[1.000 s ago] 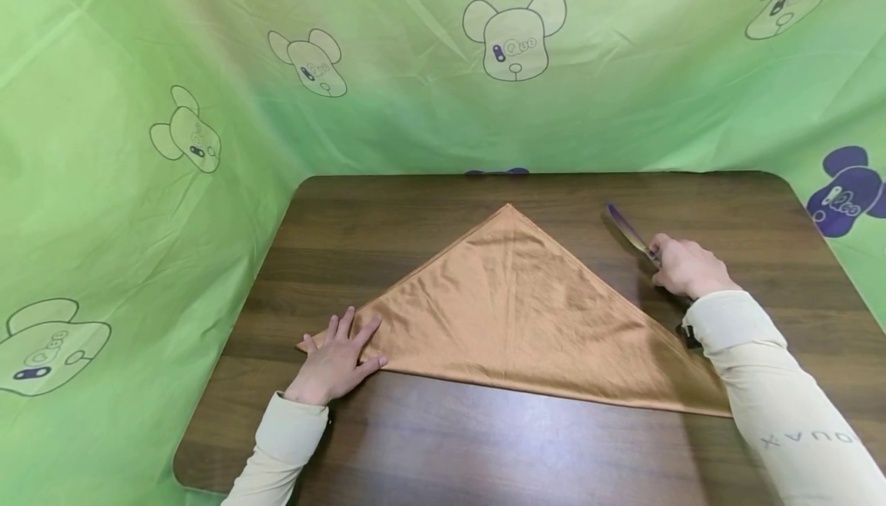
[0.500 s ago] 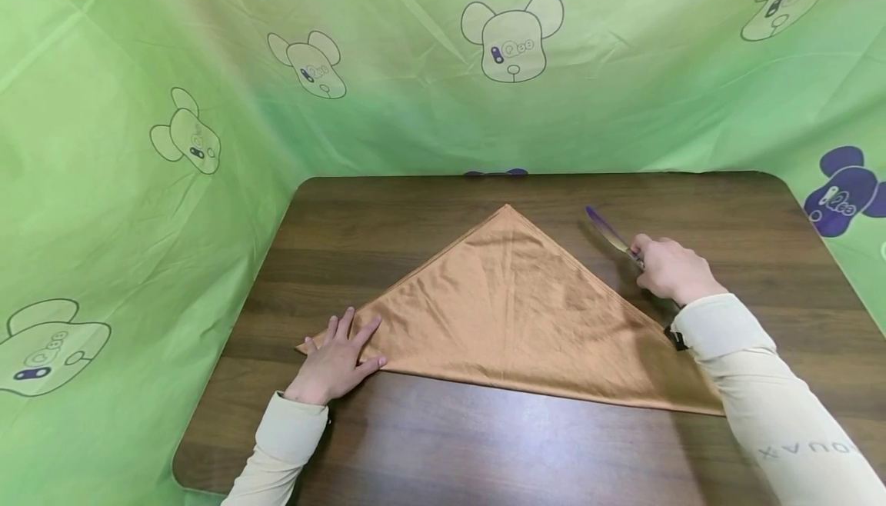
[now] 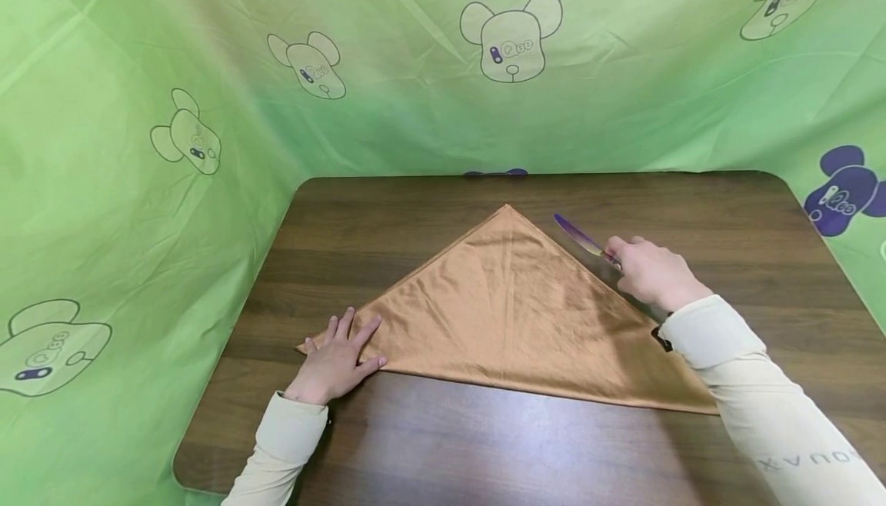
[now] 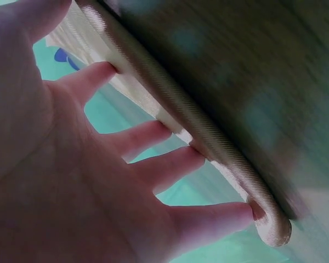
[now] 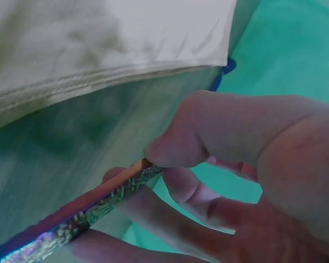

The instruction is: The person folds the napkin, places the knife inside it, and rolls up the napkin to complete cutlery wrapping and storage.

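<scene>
A copper-coloured satin cloth napkin [image 3: 477,314], folded into a triangle, lies flat with its peak toward the back. On its left corner rests my left hand [image 3: 335,364], fingers spread; the left wrist view shows the fingertips touching the folded edge [image 4: 192,115]. My right hand [image 3: 654,274] grips a table knife by its patterned, iridescent handle [image 5: 82,213], between thumb and fingers. The purple-to-gold knife blade [image 3: 577,235] points to the back left, just beyond the napkin's right slanted edge. Whether the knife touches the table cannot be told.
A dark wood table [image 3: 374,218] with rounded corners carries everything. Green fabric [image 3: 401,121] printed with bear heads hangs behind it and along the left side. The right sleeve [image 3: 754,391] covers the napkin's right corner.
My right hand has carried the knife leftward, bringing the blade close to the napkin's right slanted edge. The left hand and the napkin stay in place.
</scene>
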`<state>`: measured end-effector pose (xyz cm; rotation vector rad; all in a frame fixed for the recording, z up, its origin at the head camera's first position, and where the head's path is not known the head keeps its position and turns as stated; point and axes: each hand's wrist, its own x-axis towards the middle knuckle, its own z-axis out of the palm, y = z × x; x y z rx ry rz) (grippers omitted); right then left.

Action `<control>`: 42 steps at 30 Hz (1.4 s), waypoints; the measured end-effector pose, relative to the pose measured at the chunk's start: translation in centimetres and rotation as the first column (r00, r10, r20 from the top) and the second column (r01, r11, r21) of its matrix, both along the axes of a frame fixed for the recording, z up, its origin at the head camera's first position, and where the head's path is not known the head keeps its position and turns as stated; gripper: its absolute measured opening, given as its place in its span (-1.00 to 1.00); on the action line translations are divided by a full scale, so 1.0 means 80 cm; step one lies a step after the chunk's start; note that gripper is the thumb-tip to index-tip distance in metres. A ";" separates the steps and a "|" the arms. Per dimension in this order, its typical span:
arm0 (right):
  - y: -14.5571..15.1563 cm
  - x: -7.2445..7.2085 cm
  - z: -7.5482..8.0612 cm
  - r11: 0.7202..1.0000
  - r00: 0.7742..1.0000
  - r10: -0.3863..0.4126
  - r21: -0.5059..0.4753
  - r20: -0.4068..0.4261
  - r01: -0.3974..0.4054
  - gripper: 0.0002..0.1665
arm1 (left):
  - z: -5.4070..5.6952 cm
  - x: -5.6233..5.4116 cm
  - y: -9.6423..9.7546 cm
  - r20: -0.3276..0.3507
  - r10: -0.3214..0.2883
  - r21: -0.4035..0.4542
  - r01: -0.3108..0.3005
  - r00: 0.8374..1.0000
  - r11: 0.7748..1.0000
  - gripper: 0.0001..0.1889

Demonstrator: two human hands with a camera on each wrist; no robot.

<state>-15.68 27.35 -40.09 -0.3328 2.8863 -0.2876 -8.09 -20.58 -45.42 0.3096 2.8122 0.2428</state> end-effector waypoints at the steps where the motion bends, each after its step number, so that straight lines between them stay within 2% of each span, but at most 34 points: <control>1: -0.003 0.001 0.001 1.000 1.000 0.007 -0.003 -0.001 -0.007 -0.53 | 0.000 0.000 0.000 0.000 0.000 -0.001 0.000 1.000 1.000 -0.29; 6: -0.018 0.008 0.005 1.000 0.999 0.030 -0.002 -0.023 -0.030 -0.56 | 0.000 -0.001 -0.001 -0.004 0.000 -0.009 0.000 1.000 1.000 -0.29; 15: -0.044 0.020 0.011 0.994 0.990 0.107 0.021 -0.093 -0.106 -0.83 | -0.003 -0.001 -0.001 -0.001 0.013 -0.017 -0.013 1.000 1.000 -0.29; 25: -0.065 0.033 0.009 0.986 0.972 0.165 0.028 -0.164 -0.163 -0.75 | -0.004 0.000 -0.002 -0.014 0.003 -0.023 -0.003 1.000 1.000 -0.28; 29: -0.073 0.037 0.007 0.984 0.968 0.178 0.023 -0.176 -0.176 -0.77 | -0.006 -0.001 -0.001 -0.056 -0.030 -0.011 0.029 0.998 1.000 -0.27; 34: -0.084 0.042 0.008 0.979 0.965 0.203 0.040 -0.168 -0.199 -0.77 | -0.010 -0.004 0.001 -0.112 -0.111 0.050 0.117 0.987 0.992 -0.32; 38: -0.092 0.046 0.008 0.973 0.956 0.231 0.049 -0.180 -0.226 -0.74 | -0.010 -0.006 0.001 -0.111 -0.149 0.076 0.158 0.983 0.984 -0.35; 42: -0.099 0.052 0.005 0.967 0.947 0.254 0.050 -0.195 -0.249 -0.79 | -0.010 -0.005 0.000 -0.089 -0.148 0.076 0.155 0.985 0.985 -0.37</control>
